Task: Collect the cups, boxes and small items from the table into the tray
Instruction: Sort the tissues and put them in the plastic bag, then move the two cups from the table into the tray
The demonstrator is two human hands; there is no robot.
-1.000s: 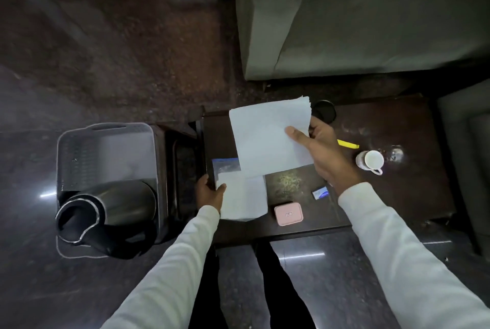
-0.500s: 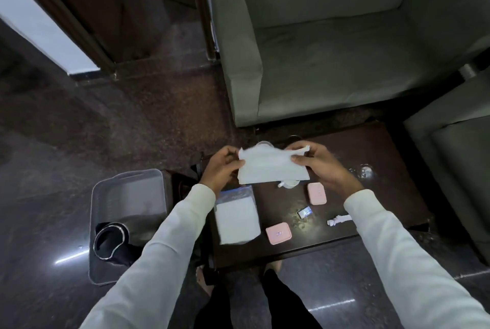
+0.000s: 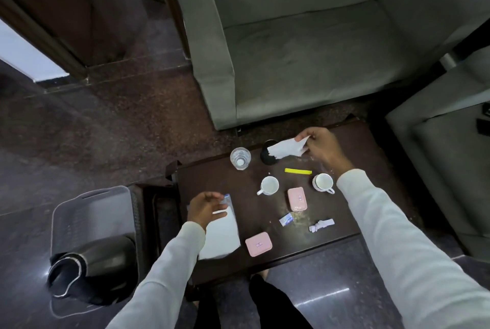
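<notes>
The grey tray (image 3: pixel 92 212) sits on the floor at lower left, a dark jug (image 3: pixel 92 270) lying in it. On the dark table (image 3: pixel 371 159) at centre, cups, pink boxes and small items remain uncollected. The right hand (image 3: pixel 322 147), upper centre-right, pinches a white paper (image 3: pixel 286 149). The left hand (image 3: pixel 205 208) hovers open over a flat white packet (image 3: pixel 221 238). Collecting seems barely begun; next likely calls for carrying the paper to the tray.

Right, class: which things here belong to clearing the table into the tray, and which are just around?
Job: two white cups, clear glass, two pink boxes, yellow stick, grey plastic tray.

Around: grey sofa, black kettle.
</notes>
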